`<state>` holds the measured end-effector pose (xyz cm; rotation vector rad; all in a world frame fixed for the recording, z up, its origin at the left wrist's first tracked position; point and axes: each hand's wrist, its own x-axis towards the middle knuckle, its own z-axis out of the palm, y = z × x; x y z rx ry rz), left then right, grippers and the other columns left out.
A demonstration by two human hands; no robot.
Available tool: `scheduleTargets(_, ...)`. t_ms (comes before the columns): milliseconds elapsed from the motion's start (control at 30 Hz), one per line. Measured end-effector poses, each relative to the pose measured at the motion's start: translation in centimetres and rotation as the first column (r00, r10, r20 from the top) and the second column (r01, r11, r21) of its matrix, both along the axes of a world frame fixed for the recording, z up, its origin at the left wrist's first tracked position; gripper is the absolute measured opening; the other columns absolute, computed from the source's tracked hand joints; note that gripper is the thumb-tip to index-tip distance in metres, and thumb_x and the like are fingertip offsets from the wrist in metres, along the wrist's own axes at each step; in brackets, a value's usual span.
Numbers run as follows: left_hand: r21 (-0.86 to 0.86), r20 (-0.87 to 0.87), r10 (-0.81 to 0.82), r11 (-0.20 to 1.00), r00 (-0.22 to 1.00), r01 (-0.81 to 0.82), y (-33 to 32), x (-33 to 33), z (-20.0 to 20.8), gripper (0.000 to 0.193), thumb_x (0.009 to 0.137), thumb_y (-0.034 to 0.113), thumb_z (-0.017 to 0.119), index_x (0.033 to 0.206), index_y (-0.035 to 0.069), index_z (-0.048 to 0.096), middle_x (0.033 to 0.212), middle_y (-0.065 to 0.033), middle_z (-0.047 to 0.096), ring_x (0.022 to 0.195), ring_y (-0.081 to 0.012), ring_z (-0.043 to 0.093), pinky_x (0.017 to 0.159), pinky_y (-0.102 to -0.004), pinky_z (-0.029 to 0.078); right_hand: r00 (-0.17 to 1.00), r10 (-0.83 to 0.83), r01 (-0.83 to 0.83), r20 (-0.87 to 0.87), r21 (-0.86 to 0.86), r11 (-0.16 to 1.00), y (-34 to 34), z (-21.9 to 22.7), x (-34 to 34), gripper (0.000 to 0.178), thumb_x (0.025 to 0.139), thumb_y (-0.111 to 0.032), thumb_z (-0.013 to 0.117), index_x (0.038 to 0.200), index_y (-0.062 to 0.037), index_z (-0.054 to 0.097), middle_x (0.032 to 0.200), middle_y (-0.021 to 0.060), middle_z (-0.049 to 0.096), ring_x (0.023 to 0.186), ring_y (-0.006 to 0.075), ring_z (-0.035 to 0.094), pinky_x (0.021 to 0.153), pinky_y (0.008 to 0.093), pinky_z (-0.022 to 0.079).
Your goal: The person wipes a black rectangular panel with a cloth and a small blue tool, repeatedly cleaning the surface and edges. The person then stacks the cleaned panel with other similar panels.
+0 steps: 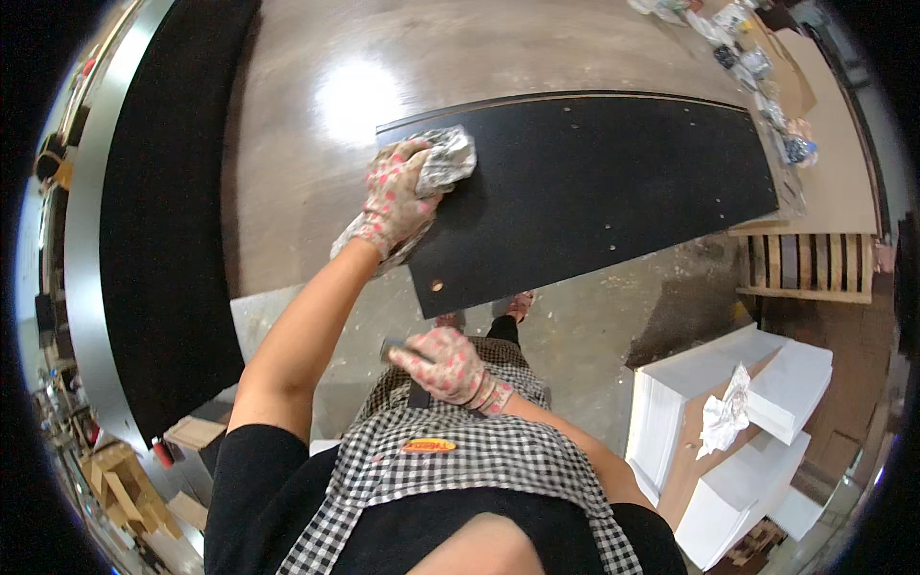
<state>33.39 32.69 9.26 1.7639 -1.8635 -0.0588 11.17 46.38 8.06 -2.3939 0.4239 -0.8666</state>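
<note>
My left hand, in a spotted work glove, is closed around a crumpled whitish rag. It presses the rag against the left end of a large black panel, with part of the cloth hanging below the wrist. Several small holes or light specks dot the panel, and a round pale spot sits near its lower left corner. Close to my checked apron, my right hand wears a matching glove. Its fingers wrap round a short dark object, mostly hidden by the hand.
The panel lies over a brownish work surface. A long black board with a silvery edge runs along the left. Plastic wrappings litter the far right, by a slatted wooden pallet. White boxes with crumpled paper stand at right.
</note>
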Motion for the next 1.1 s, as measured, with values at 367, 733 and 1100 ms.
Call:
scheduleTargets(367, -0.022, -0.061, -0.029, 0.999, 0.998, 0.028, -0.8, -0.2, -0.4, 0.049, 0.069, 0.013, 0.075, 0.117, 0.011, 0.068, 0.127, -0.0095, 0.062, 0.118, -0.0366, 0.054, 0.102, -0.0458, 0.043, 0.831, -0.555, 0.539, -0.031, -0.201, 0.818, -6.3, 0.8, -9.6, 0.041, 0.083, -0.014, 0.07, 0.124, -0.0201, 0.067, 0.112, 0.0076, 0.057, 0.096, 0.0271, 0.057, 0.084, 0.0415, 0.049)
scheduleTargets(733, 0.097, 0.09, 0.179, 0.978, 0.98, -0.187, -2.4, -3.9, 1.2, 0.043, 0.084, 0.031, 0.065, 0.119, 0.006, 0.069, 0.121, -0.0147, 0.064, 0.114, -0.0337, 0.058, 0.099, -0.0421, 0.044, 0.401, -0.916, 0.916, -0.024, 0.0, 0.401, -24.0, -1.9, -36.6, 0.048, 0.081, -0.007, 0.074, 0.128, -0.0134, 0.064, 0.116, 0.0139, 0.056, 0.108, 0.0319, 0.058, 0.094, 0.0424, 0.048)
scheduleTargets(1100, 0.153, -0.014, 0.088, 0.985, 0.996, -0.085, -21.9, -35.8, 1.0, 0.056, 0.064, 0.01, 0.072, 0.119, 0.008, 0.063, 0.131, -0.0134, 0.056, 0.125, -0.039, 0.049, 0.107, -0.0488, 0.036, 0.127, -0.984, 0.991, -0.124, -0.014, 0.13, -46.1, -0.1, -63.9, 0.049, 0.079, -0.006, 0.075, 0.127, -0.0121, 0.065, 0.11, 0.0143, 0.057, 0.105, 0.0332, 0.057, 0.093, 0.0438, 0.048)
